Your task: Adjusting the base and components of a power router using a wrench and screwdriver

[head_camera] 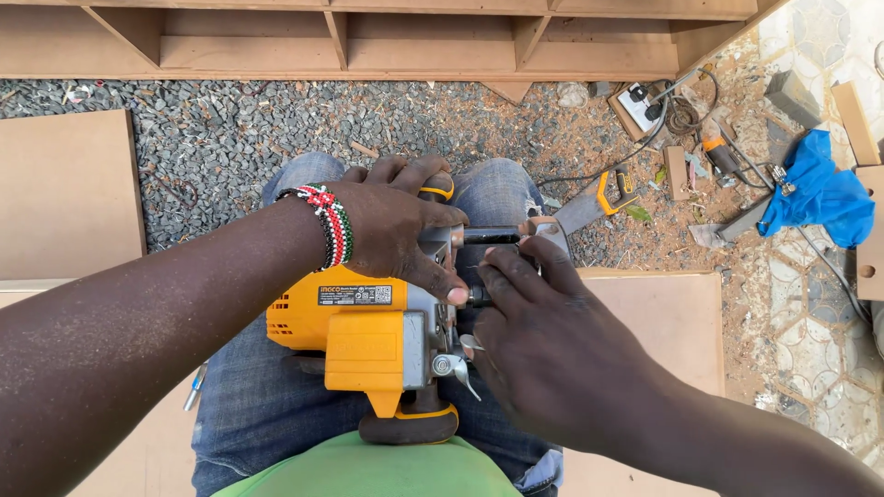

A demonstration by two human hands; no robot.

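On one lap, two hands (pixel 396 225) (pixel 543 340) grip one orange router (pixel 368 336).

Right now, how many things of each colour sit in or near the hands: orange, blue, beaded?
Orange and yellow: 3, the power tool on the lap under the left hand and right hand, the handsaw handle, the small tool on the gravel
Blue: 1, the cloth
Beaded: 1, the wristband
Total: 5

Both hands grip orange router (pixel 364 336)
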